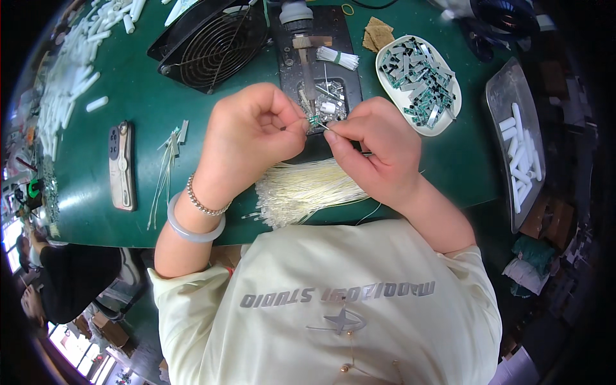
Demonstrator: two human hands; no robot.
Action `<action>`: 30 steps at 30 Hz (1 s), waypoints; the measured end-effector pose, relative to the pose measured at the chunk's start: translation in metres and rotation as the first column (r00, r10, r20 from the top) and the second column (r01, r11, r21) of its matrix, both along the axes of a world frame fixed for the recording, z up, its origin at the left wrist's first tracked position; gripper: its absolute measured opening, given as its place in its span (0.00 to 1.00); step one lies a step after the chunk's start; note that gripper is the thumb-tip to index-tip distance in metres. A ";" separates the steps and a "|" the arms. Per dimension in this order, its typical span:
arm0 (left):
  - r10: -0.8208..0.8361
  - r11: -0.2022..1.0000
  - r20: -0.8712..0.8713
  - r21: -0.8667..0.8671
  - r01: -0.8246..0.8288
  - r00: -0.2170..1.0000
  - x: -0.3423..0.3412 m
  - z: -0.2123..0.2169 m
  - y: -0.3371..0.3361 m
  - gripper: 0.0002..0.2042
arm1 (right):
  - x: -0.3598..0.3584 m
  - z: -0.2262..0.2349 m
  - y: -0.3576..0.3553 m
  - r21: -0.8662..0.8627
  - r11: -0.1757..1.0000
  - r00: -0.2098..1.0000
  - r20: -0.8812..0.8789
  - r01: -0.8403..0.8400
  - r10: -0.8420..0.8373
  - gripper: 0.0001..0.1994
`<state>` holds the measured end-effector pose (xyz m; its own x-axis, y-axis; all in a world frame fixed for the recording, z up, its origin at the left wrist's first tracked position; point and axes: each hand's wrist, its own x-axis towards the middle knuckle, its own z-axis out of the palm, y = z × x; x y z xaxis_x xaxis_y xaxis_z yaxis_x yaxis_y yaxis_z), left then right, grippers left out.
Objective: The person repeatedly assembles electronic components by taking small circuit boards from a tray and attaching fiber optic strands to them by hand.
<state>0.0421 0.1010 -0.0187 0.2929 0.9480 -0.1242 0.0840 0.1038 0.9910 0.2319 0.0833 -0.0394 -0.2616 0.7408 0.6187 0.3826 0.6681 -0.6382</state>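
A small green circuit board [313, 120] is pinched between the thumb and forefinger of my left hand [256, 125]. My right hand [378, 144] holds the end of a thin wire [324, 126] against or very close to that board; exact contact is too small to make out. Just above them, a soldering iron [307, 72] points down toward my fingertips from its black stand [346, 29]. Solder scraps and bits of metal [330, 96] lie in the stand's hollow. Below my hands a thick bundle of pale yellow wires [311, 189] rests on the green table, partly under my right hand.
A white dish [393, 96] heaped with circuit boards stands right of the iron. Farther right, a metal tray [497, 83] holds white tubes [521, 157]. A black fan [212, 51], wired boards [172, 144] and a phone-like device [122, 167] sit left. Someone in black [80, 279] is at lower left.
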 end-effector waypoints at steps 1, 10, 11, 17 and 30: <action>0.000 1.000 -0.003 -0.002 0.000 1.000 0.000 0.000 0.000 0.06 | 0.000 0.000 0.000 -0.001 1.000 1.000 0.000 0.000 0.000 0.08; 0.010 0.998 -0.001 0.061 -0.010 1.000 0.001 0.005 0.003 0.06 | -0.001 0.000 0.001 -0.014 1.000 1.000 0.003 0.022 -0.022 0.08; 0.010 0.998 -0.001 0.060 -0.010 1.000 0.001 0.004 0.003 0.06 | -0.001 0.001 0.001 -0.013 1.000 1.000 0.001 0.021 -0.021 0.08; 0.014 0.995 -0.017 0.095 -0.013 1.000 0.001 0.004 0.004 0.06 | -0.002 0.001 0.003 -0.010 1.000 1.000 0.005 0.021 -0.021 0.08; 0.009 0.999 0.021 0.052 -0.010 1.000 0.000 0.004 0.002 0.05 | -0.002 0.000 0.000 -0.021 0.999 1.000 -0.008 0.025 -0.025 0.08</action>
